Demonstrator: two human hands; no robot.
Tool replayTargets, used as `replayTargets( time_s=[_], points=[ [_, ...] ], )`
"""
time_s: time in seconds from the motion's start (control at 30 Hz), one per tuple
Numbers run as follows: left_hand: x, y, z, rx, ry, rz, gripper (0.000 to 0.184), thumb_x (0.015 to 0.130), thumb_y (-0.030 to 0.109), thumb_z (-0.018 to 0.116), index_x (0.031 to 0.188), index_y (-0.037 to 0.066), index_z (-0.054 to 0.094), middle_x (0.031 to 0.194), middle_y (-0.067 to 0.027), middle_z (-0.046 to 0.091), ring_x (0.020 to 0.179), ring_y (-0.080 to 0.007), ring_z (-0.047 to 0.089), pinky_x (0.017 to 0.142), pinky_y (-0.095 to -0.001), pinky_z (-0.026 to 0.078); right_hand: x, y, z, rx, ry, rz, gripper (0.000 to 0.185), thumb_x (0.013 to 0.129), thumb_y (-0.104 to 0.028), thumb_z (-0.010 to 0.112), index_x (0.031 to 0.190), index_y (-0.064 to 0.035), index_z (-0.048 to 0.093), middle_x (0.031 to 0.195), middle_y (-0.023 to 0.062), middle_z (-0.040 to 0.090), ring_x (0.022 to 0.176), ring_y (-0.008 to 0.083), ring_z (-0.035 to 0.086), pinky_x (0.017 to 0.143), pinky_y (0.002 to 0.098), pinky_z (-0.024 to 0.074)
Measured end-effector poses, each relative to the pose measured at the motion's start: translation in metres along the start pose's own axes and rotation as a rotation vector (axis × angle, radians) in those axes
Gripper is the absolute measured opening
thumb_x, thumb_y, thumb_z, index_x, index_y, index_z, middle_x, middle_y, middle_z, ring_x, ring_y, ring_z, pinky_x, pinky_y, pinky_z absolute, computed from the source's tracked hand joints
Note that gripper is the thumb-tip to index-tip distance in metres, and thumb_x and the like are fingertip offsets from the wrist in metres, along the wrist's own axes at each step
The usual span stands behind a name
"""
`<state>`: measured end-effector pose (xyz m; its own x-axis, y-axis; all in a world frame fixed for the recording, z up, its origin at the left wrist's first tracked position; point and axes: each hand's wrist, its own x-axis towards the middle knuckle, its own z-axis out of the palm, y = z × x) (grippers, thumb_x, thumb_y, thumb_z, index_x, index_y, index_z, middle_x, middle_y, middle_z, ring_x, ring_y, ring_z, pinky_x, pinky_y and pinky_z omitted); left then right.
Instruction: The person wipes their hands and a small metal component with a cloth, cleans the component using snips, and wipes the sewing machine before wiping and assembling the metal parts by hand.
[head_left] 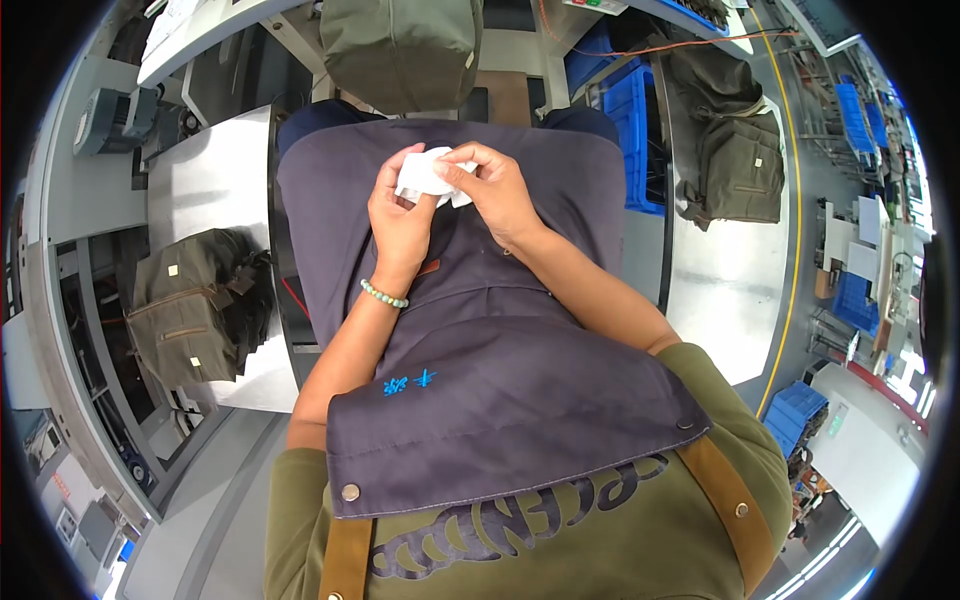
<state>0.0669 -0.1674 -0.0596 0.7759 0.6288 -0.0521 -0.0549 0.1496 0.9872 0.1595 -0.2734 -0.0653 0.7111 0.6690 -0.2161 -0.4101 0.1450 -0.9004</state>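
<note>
Left hand [402, 228]: half curled, pinching the left side of the white wad.
Right hand [502, 192]: partly closed, thumb and forefinger gripping the opposite side.
White wad [418, 172]: crumpled between both hands, above the apron [330, 190]; cloth or paper, impossible to tell. Could tear if thin and pulled unevenly, or drop lapward if pinched too lightly.
Green bag [400, 50]: just beyond the lap, apart from both hands.

Both hands meet above the lap of the dark apron [480, 240], the left hand [400, 225] and the right hand [495, 195] pinching a crumpled white cloth or tissue [425, 173] between them. A beaded bracelet [384, 295] circles the left wrist. An olive bag [402, 50] is just beyond the knees, with more olive bags [185, 305] on metal surfaces [205, 185] at either side.
</note>
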Motion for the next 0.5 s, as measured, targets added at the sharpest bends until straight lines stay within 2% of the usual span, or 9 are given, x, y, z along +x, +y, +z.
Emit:
replayTargets(
  time_s=[0.13, 0.2, 0.23, 0.3, 0.33, 0.4, 0.5],
  points=[
    [0.001, -0.004, -0.002, -0.052, -0.034, -0.010, 0.045, 0.088, -0.005, 0.069, 0.130, -0.001, 0.055, 0.119, -0.0065, 0.065, 0.107, -0.0133, 0.064, 0.092, -0.0268, 0.052, -0.002, -0.006, -0.001, 0.095, 0.015, 0.054, 0.017, 0.094, -0.014, 0.071, 0.105, -0.0015, 0.072, 0.096, 0.0036, 0.069, 0.086, 0.0094, 0.063, 0.075, 0.0233, 0.0497],
    [0.002, -0.006, -0.007, -0.142, -0.054, -0.068, 0.045, 0.089, -0.007, 0.067, 0.131, -0.001, 0.054, 0.120, -0.0073, 0.064, 0.108, -0.0134, 0.063, 0.093, -0.0272, 0.052, -0.002, -0.009, 0.004, 0.311, 0.087, 0.200, 0.018, 0.096, -0.015, 0.069, 0.105, 0.0002, 0.071, 0.101, 0.0060, 0.071, 0.092, 0.0118, 0.066, 0.078, 0.0258, 0.0526],
    [0.002, -0.006, -0.008, -0.138, -0.056, -0.068, 0.045, 0.089, -0.007, 0.067, 0.131, -0.001, 0.054, 0.120, -0.0073, 0.064, 0.108, -0.0134, 0.063, 0.093, -0.0272, 0.052, -0.002, -0.008, 0.003, 0.315, 0.087, 0.198, 0.018, 0.096, -0.015, 0.069, 0.105, 0.0002, 0.071, 0.101, 0.0060, 0.071, 0.092, 0.0118, 0.066, 0.078, 0.0258, 0.0526],
    [0.001, -0.006, -0.008, -0.242, -0.083, -0.091, 0.045, 0.090, -0.006, 0.068, 0.132, -0.001, 0.053, 0.122, -0.0081, 0.063, 0.110, -0.0141, 0.063, 0.095, -0.0277, 0.051, -0.003, -0.008, 0.001, 0.276, 0.091, 0.233, 0.020, 0.099, -0.014, 0.062, 0.114, -0.0011, 0.068, 0.107, 0.0070, 0.071, 0.100, 0.0151, 0.068, 0.088, 0.0294, 0.0539],
    [0.002, -0.006, -0.009, -0.240, -0.086, -0.091, 0.045, 0.090, -0.006, 0.068, 0.132, -0.001, 0.053, 0.122, -0.0081, 0.063, 0.110, -0.0141, 0.063, 0.095, -0.0277, 0.051, -0.004, -0.007, 0.002, 0.278, 0.092, 0.231, 0.020, 0.099, -0.014, 0.062, 0.114, -0.0011, 0.068, 0.107, 0.0070, 0.071, 0.100, 0.0151, 0.068, 0.088, 0.0294, 0.0539],
    [0.004, -0.006, -0.009, -0.504, -0.109, -0.137, 0.046, 0.091, -0.002, 0.069, 0.134, 0.000, 0.052, 0.123, -0.0081, 0.063, 0.113, -0.0142, 0.062, 0.098, -0.0287, 0.051, -0.006, -0.006, 0.004, 0.402, 0.072, 0.193, 0.025, 0.099, -0.016, 0.063, 0.119, -0.0010, 0.067, 0.111, 0.0070, 0.070, 0.100, 0.0135, 0.066, 0.084, 0.0288, 0.0536],
    [0.003, -0.004, -0.010, -0.566, -0.118, -0.164, 0.045, 0.093, -0.001, 0.068, 0.135, 0.000, 0.051, 0.124, -0.0079, 0.063, 0.114, -0.0139, 0.061, 0.100, -0.0292, 0.050, -0.004, -0.008, 0.004, 0.433, 0.000, 0.160, 0.028, 0.102, -0.016, 0.058, 0.125, -0.0013, 0.064, 0.114, 0.0066, 0.069, 0.102, 0.0136, 0.066, 0.086, 0.0290, 0.0531]
  ],
)
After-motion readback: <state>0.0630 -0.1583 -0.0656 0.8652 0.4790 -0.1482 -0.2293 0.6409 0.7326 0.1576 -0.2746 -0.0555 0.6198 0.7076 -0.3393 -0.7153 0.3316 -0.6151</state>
